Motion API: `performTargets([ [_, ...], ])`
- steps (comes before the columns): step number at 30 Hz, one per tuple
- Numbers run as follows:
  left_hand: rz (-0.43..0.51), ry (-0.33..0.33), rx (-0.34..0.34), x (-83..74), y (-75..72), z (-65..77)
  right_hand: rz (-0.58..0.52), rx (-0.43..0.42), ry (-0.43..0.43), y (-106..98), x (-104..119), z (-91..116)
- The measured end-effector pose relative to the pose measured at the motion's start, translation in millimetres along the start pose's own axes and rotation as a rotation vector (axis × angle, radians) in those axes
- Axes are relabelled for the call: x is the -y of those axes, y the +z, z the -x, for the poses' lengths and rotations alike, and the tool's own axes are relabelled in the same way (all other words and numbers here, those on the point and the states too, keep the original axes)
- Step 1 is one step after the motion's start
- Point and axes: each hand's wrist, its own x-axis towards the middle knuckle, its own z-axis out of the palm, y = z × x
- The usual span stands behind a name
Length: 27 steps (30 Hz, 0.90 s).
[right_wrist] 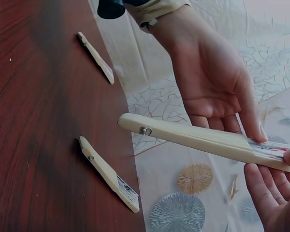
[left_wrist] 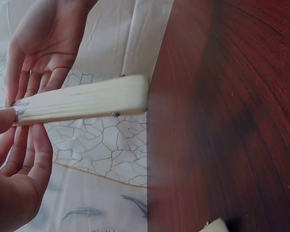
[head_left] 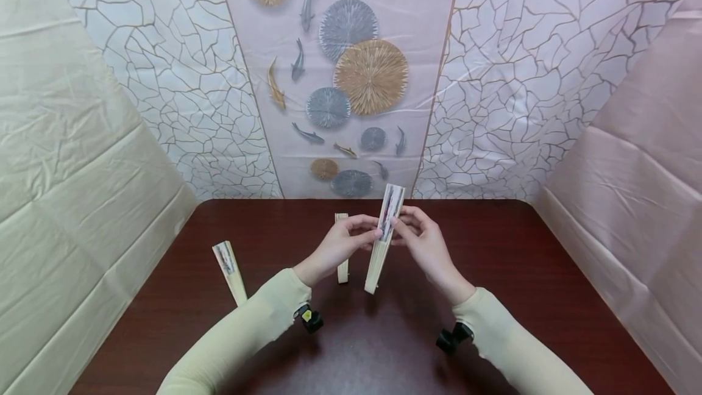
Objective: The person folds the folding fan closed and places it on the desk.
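A folded hand fan [head_left: 378, 259] with pale wooden ribs and a printed paper edge is held up above the table between my two hands. My left hand [head_left: 339, 244] pinches it from the left, thumb on the printed part. From the other side my right hand [head_left: 431, 252] grips the same stretch, its thumb also lying on the front. The rivet end [right_wrist: 144, 131] points down toward me in the head view. Behind my left hand, a second folded fan [head_left: 342, 270] lies on the table, partly hidden.
A third folded fan [head_left: 228, 266] lies at the left on the dark red-brown table [head_left: 493, 261], its lower end by my left sleeve. Patterned cloth [head_left: 351, 139] hangs beyond the table's far edge, and plain cloth walls [head_left: 93, 188] flank the sides.
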Motion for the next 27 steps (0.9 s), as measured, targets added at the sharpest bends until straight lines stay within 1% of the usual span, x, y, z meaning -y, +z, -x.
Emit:
performTargets([
  [4,0.025,0.001,-0.022,0.7,5.3,-2.3,-0.025,-0.041,0.026,-4,2,-3],
  [7,0.019,-0.004,-0.029,1.2,8.1,-4.8,-0.049,-0.078,0.034,-8,3,-5],
  [12,0.000,-0.021,-0.018,0.9,11.8,-9.2,-0.092,-0.128,0.030,-19,6,-9],
  [17,-0.026,-0.044,-0.005,2.0,16.3,-15.1,-0.156,-0.194,0.010,-35,14,-15],
  [20,-0.054,-0.032,-0.005,2.8,20.1,-19.7,-0.198,-0.229,-0.012,-47,20,-20],
  [27,-0.061,0.046,0.012,1.2,32.9,-39.0,-0.300,-0.291,-0.061,-78,28,-24],
])
